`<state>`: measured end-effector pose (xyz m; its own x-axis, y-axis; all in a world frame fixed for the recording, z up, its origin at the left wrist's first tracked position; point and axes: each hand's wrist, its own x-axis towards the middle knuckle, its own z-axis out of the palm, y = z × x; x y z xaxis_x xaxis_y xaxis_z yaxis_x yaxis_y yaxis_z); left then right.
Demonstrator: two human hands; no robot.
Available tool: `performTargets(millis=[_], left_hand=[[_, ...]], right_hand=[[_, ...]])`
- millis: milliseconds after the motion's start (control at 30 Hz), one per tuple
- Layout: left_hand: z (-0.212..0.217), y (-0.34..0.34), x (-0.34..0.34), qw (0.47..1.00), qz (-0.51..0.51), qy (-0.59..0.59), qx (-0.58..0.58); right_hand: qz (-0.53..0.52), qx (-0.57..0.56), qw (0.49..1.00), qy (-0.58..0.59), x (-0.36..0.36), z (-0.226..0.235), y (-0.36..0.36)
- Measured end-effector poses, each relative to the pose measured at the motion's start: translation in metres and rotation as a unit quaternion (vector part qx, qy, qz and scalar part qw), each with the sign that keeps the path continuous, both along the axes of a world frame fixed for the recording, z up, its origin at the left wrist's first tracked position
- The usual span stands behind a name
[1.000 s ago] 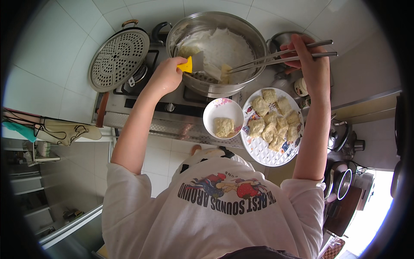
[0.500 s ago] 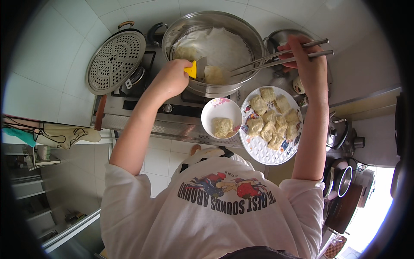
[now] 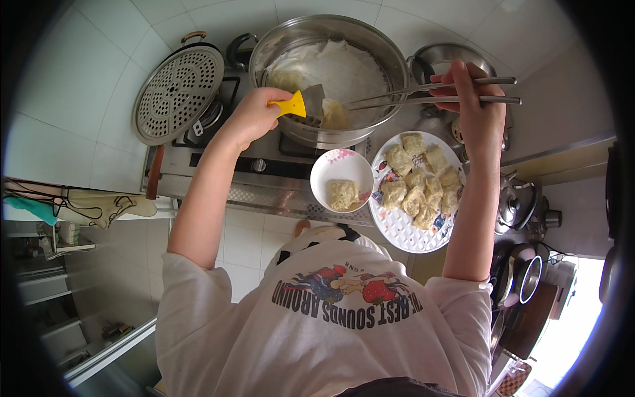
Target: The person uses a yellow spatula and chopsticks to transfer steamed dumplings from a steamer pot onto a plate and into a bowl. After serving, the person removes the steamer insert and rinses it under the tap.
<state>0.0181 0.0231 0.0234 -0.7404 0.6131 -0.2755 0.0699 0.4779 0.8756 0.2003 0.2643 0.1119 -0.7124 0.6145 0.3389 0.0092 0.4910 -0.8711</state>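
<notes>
My left hand (image 3: 256,114) grips the yellow handle of a scraper (image 3: 291,104), whose flat metal blade reaches inside the steamer pot (image 3: 264,41). In my right hand (image 3: 477,99) is a pair of long metal chopsticks (image 3: 410,99), their tips beside a pale, square food piece (image 3: 336,114) at the pot's near side. The blade is close to that piece's left side. Another piece (image 3: 286,81) lies farther left on the white steamer cloth (image 3: 350,63). One piece sits in a small flowered bowl (image 3: 320,173), and several more are on a patterned white plate (image 3: 413,238).
A round perforated metal plate (image 3: 177,92) leans at the left of the stove (image 3: 231,169). Behind my right hand stands another metal pan (image 3: 456,51). At far right are a kettle (image 3: 509,205) and stacked pans (image 3: 522,278).
The scraper has turned, its handle now more sideways. The food piece has shifted slightly right and tilted upright. My right hand has moved slightly right and down with the chopsticks.
</notes>
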Motion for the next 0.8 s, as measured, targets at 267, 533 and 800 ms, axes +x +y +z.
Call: performTargets(millis=[267,533,800], left_hand=[[0.022,0.003,0.014,0.999,0.012,-0.021,0.039],[0.042,0.012,0.026,0.992,-0.035,-0.017,0.119],[0.042,0.043,0.024,0.986,-0.024,-0.012,0.166]], right_hand=[[0.058,0.0,0.998,0.015,-0.013,0.013,-0.033],[0.006,-0.002,0.998,0.057,0.005,0.03,-0.015],[-0.037,0.033,0.995,0.091,0.011,0.04,0.007]])
